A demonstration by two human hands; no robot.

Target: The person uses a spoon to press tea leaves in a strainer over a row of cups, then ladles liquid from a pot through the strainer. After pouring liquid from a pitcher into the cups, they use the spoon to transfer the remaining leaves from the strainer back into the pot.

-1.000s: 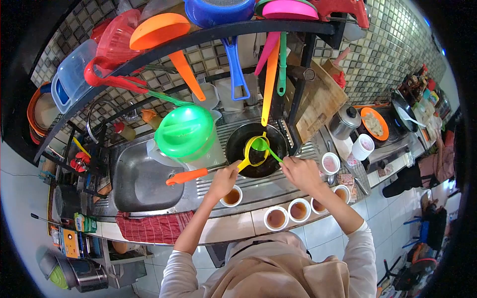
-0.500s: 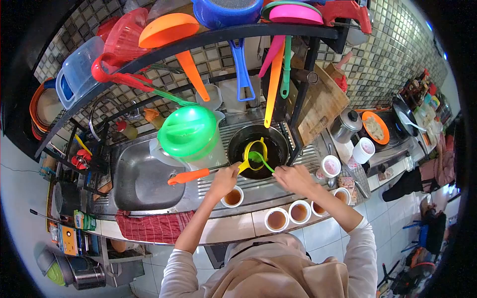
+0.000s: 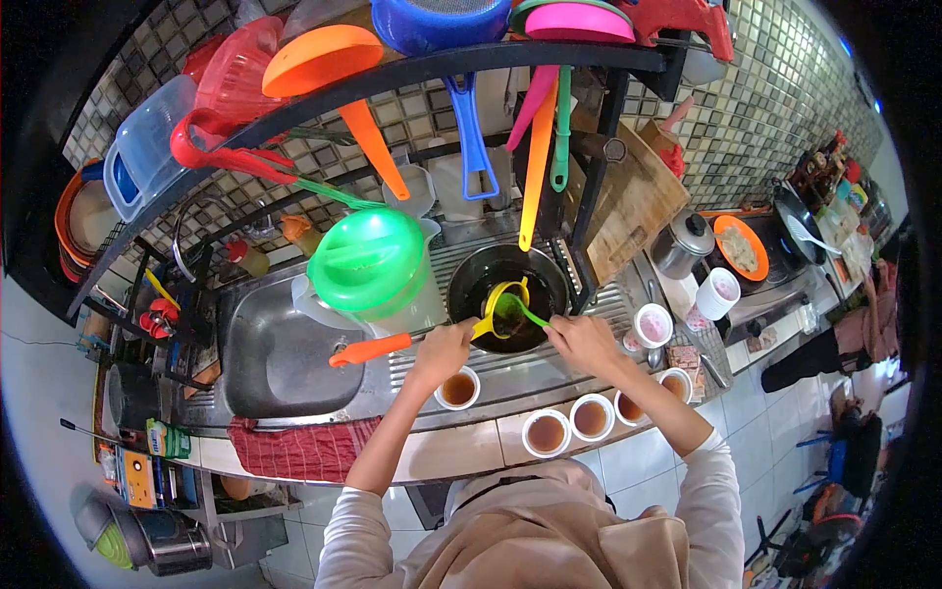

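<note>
My left hand (image 3: pixel 442 354) is closed around the handle of a yellow strainer (image 3: pixel 485 325), which sits over a dark pan (image 3: pixel 459 285) of dark liquid. An orange handle (image 3: pixel 371 349) with a metal stem runs leftward from under this hand. My right hand (image 3: pixel 582 346) grips a green spoon (image 3: pixel 535 319), its bowl dipped inside the strainer. A cup of brown liquid (image 3: pixel 457 389) stands just below my left hand. Under my right forearm, several more filled white cups (image 3: pixel 546 433) line the counter edge.
Left of the pan stands a green-lidded pitcher (image 3: pixel 368 260), beside the metal sink (image 3: pixel 294 358). Utensils hang overhead from a black rack (image 3: pixel 422 66). White cups (image 3: pixel 653 326) and a lidded metal pot (image 3: pixel 687 240) stand at right. A person (image 3: pixel 863 324) is at far right.
The green spoon's bowl has shifted slightly within the strainer, and my right hand has moved a little upward. My left hand keeps its hold on the strainer.
</note>
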